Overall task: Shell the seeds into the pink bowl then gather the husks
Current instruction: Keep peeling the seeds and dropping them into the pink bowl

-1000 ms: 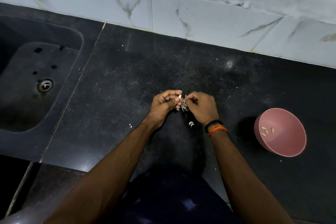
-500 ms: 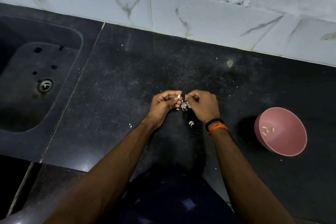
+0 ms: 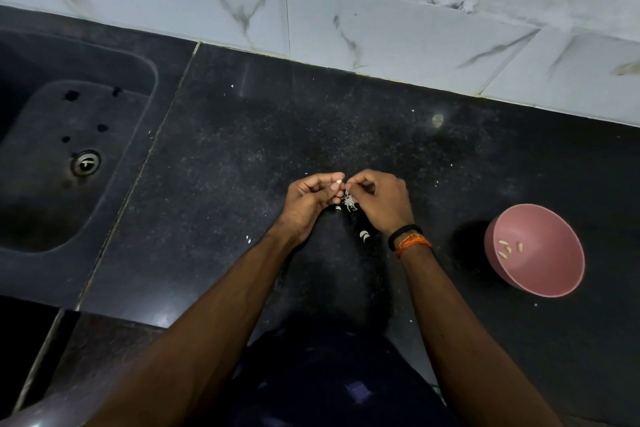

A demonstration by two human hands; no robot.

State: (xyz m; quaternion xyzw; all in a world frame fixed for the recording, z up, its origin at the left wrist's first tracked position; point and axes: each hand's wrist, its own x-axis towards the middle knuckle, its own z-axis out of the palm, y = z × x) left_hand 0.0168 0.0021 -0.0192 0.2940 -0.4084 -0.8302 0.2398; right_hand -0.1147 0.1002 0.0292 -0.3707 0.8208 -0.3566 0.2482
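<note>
The black stone counter (image 3: 242, 156) runs wide and bare around both hands; its far edge meets the marbled white wall tiles (image 3: 381, 35) at 12 o'clock, and at 9 o'clock a seam separates it from the dark sink (image 3: 45, 225) with its metal drain (image 3: 85, 162). No writing or label is readable anywhere.

At the counter's middle the left hand (image 3: 308, 201) has its fingers curled, pinching a small pale seed (image 3: 339, 181) at its fingertips. The right hand (image 3: 381, 201) meets it fingertip to fingertip, fingers curled and pinching at the same seed; it wears a black and orange wristband (image 3: 408, 239). Just beneath the fingertips lies a small heap of thin whitish husks (image 3: 349, 202), with two curved pale pieces (image 3: 364, 235) near it at 6 o'clock.

The pink bowl (image 3: 554, 274) stands well apart at 3 o'clock from the hands, tilted toward the camera, with a few pale shelled kernels (image 3: 508, 249) inside.
</note>
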